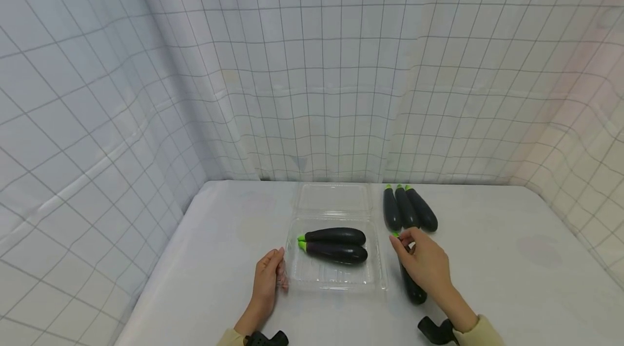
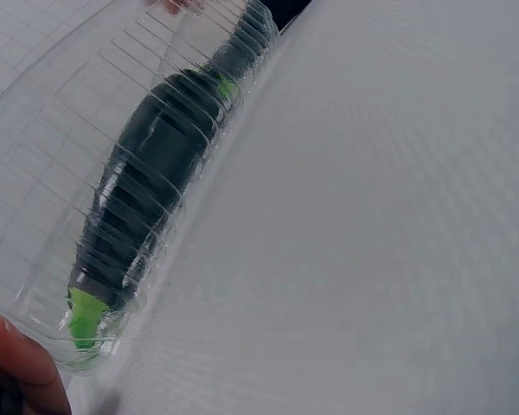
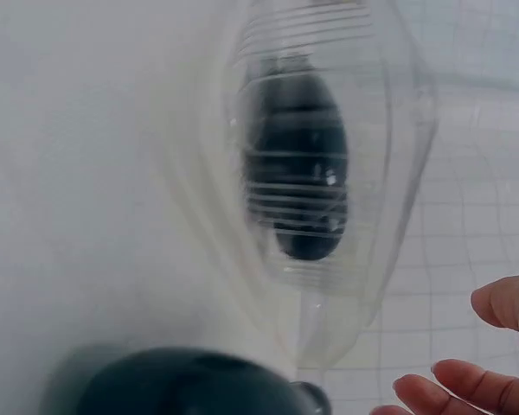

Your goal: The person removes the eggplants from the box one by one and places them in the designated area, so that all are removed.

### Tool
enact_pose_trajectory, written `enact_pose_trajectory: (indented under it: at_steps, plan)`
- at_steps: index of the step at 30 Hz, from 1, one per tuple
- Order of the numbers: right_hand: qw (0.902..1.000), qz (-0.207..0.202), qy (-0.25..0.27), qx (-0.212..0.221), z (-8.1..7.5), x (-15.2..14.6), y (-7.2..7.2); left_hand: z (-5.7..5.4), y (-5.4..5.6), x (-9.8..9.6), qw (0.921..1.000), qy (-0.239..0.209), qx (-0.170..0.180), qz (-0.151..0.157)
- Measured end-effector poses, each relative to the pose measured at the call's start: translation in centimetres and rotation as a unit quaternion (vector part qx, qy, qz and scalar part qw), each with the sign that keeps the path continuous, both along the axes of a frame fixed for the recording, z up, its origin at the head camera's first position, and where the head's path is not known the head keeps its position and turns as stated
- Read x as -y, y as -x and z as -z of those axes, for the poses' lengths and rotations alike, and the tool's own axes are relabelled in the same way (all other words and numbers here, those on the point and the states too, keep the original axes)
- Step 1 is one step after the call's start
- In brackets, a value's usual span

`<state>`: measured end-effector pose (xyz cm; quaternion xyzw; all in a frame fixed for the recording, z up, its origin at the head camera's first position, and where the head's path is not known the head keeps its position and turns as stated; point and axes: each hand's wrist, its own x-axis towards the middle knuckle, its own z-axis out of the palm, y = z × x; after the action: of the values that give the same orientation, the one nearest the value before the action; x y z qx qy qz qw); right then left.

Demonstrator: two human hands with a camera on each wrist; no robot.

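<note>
A clear plastic clamshell box (image 1: 336,283) lies with its lid (image 1: 333,197) folded back, and two dark eggplants, an upper one (image 1: 336,235) and a lower one (image 1: 336,253), rest side by side in its base, green stems leftward. My left hand (image 1: 267,275) holds the box's left edge, fingertips at the rim near the corner in the left wrist view. To the right of the box, my right hand (image 1: 426,259) hovers over another eggplant (image 1: 415,293), close to its green stem. Thumb and fingers (image 3: 476,380) stand apart in the right wrist view.
Behind the right hand, three more eggplants lie side by side: a left one (image 1: 391,209), a middle one (image 1: 407,208) and a right one (image 1: 423,210). All rest on a white-covered table (image 1: 487,237). White grid-patterned curtains (image 1: 331,64) enclose the back and sides.
</note>
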<state>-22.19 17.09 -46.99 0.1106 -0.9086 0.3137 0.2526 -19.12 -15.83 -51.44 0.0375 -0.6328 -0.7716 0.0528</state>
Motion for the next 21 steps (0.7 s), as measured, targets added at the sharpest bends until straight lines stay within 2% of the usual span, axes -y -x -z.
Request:
enact_pose_trajectory:
  at_steps: [5,11,16,21]
  plan:
    - [0.9985,-0.043,0.02,-0.028,-1.0,0.7,-0.1,-0.1,-0.1,0.0,1.0,0.0,0.005,-0.001]
    - [0.9972,-0.071,0.022,-0.01,-2.5,1.8,0.1,0.0,-0.1,0.0,0.9999,-0.005,0.008,-0.005]
    - [0.9951,-0.099,-0.002,-0.011,-3.6,2.8,0.2,0.0,-0.1,0.0,0.9999,-0.003,0.009,-0.004]
    - [0.9938,-0.104,-0.037,-0.004,-4.5,3.7,0.7,0.0,-0.1,0.0,1.0,-0.001,0.002,-0.001]
